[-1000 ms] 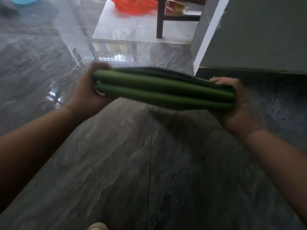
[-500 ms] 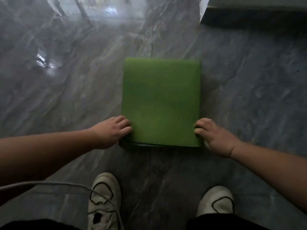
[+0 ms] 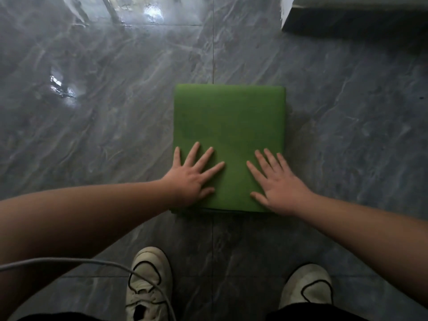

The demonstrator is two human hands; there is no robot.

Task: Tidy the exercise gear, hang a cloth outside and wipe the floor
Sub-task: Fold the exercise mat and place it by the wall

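A folded green exercise mat (image 3: 229, 121) lies flat on the grey marble floor (image 3: 104, 126) in front of me, forming a thick square. My left hand (image 3: 193, 176) rests palm down on its near left part, fingers spread. My right hand (image 3: 276, 181) lies palm down on its near right part, fingers also spread. Neither hand grips anything. The mat's near edge shows several stacked layers.
My two white shoes (image 3: 148, 286) (image 3: 306, 288) stand just behind the mat. A grey cable (image 3: 92, 262) crosses the lower left. The base of a grey cabinet or wall (image 3: 352, 17) sits at the far right. Glossy reflections mark the floor at the far left.
The mat went from held in the air between both hands to lying on the floor. My hands then left its near corners and now lie flat on top.
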